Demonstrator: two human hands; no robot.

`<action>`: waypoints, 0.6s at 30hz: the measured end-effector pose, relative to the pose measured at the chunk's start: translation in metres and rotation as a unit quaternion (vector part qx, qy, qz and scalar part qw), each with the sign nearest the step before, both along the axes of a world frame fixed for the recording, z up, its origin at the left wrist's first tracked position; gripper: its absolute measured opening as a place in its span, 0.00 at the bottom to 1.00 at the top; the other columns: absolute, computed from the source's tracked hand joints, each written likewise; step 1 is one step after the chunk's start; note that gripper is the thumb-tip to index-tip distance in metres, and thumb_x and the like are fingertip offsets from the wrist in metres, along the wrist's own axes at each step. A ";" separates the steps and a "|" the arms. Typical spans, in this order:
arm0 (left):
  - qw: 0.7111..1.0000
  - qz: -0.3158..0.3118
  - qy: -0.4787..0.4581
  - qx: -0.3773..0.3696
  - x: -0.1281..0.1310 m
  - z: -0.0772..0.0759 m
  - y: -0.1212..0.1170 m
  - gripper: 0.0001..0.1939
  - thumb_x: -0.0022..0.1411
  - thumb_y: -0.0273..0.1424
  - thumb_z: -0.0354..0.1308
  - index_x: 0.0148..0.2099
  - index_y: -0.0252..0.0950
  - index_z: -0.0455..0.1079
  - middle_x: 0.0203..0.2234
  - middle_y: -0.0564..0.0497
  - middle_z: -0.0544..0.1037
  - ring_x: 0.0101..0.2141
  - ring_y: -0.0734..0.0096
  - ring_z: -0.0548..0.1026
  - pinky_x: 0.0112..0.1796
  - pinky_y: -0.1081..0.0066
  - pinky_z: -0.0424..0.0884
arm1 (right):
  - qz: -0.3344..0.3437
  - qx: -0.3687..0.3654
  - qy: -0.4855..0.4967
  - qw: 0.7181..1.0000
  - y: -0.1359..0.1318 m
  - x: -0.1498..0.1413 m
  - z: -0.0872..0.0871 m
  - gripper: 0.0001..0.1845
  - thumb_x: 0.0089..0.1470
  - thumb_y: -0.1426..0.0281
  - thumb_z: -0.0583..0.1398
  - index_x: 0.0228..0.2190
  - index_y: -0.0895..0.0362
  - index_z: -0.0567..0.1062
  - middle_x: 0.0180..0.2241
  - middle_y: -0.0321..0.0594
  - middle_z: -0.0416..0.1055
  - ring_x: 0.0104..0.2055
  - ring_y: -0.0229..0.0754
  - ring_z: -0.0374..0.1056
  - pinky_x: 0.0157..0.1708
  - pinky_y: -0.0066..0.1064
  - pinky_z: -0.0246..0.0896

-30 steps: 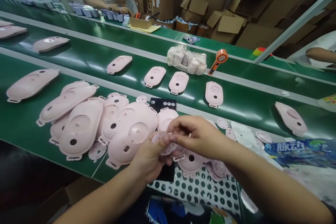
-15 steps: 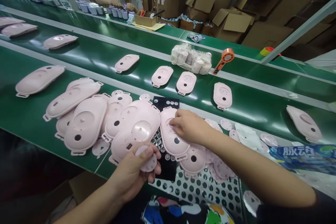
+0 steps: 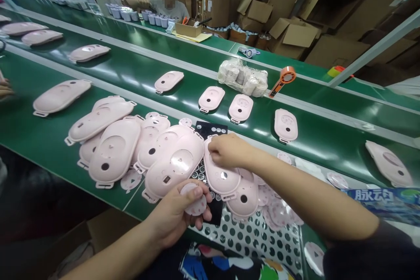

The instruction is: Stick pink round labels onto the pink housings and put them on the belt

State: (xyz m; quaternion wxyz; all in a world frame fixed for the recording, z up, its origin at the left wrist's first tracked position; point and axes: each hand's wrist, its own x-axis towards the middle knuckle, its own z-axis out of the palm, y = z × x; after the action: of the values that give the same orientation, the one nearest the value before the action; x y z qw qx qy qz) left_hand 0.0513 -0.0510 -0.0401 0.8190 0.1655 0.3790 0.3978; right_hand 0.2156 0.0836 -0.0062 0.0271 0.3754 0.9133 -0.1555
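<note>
My left hand [image 3: 188, 205] is closed on a round pink-patterned sticker [image 3: 193, 199], thumb across its face; whether more lie under it I cannot tell. My right hand [image 3: 228, 149] is curled over the upper part of a pale pink oval plastic cover [image 3: 221, 181], fingertips down at its round recess. Anything between those fingers is hidden. Under this cover's lower end lies another pink cover [image 3: 243, 201]. Just left, a larger pink shell [image 3: 173, 166] rests on a pile. Between them shows a black sheet [image 3: 215, 214] with small clear round pieces.
Several pink shells [image 3: 114, 153] are heaped at left. Covers [image 3: 241, 107] lie spaced along the green belt [image 3: 183, 100]. Loose stickers [image 3: 278, 212] sit right, near a perforated sheet [image 3: 249, 238]. A bagged bundle [image 3: 243, 78] and orange handheld fan [image 3: 284, 79] stand beyond. People work opposite.
The view has swung a little, so most things sit further right. My right hand has shifted left over the cover, its fingers more curled. Another person's hand now shows at the left edge.
</note>
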 end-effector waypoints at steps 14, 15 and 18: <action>0.995 0.049 0.071 0.042 0.001 0.006 0.012 0.16 0.49 0.36 0.71 0.36 0.30 0.73 0.26 0.45 0.78 0.28 0.66 0.78 0.24 0.76 0.75 | -0.073 -0.158 0.151 0.973 -0.055 0.008 0.056 0.02 0.53 0.73 0.60 0.32 0.55 0.72 0.30 0.31 0.70 0.31 0.35 0.64 0.28 0.27 0.55; 0.995 0.056 0.065 0.049 0.001 0.005 0.013 0.17 0.49 0.36 0.71 0.35 0.29 0.73 0.25 0.45 0.78 0.27 0.67 0.77 0.24 0.77 0.74 | -0.068 -0.164 0.166 0.970 -0.056 0.003 0.054 0.04 0.51 0.76 0.59 0.30 0.55 0.72 0.29 0.30 0.70 0.31 0.34 0.63 0.28 0.26 0.55; 0.994 0.082 0.050 0.051 -0.002 0.004 0.017 0.16 0.48 0.36 0.71 0.34 0.30 0.73 0.23 0.47 0.77 0.25 0.70 0.76 0.22 0.77 0.74 | -0.083 -0.202 0.202 0.955 -0.058 -0.004 0.050 0.03 0.51 0.75 0.59 0.30 0.55 0.71 0.28 0.28 0.70 0.29 0.33 0.63 0.26 0.25 0.56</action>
State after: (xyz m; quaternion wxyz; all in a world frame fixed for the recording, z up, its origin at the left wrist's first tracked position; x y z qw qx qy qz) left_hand 0.0494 -0.0342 -0.0363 0.7541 0.1953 0.4110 0.4735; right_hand 0.2114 0.0251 0.0433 -0.0953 0.3970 0.8149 -0.4114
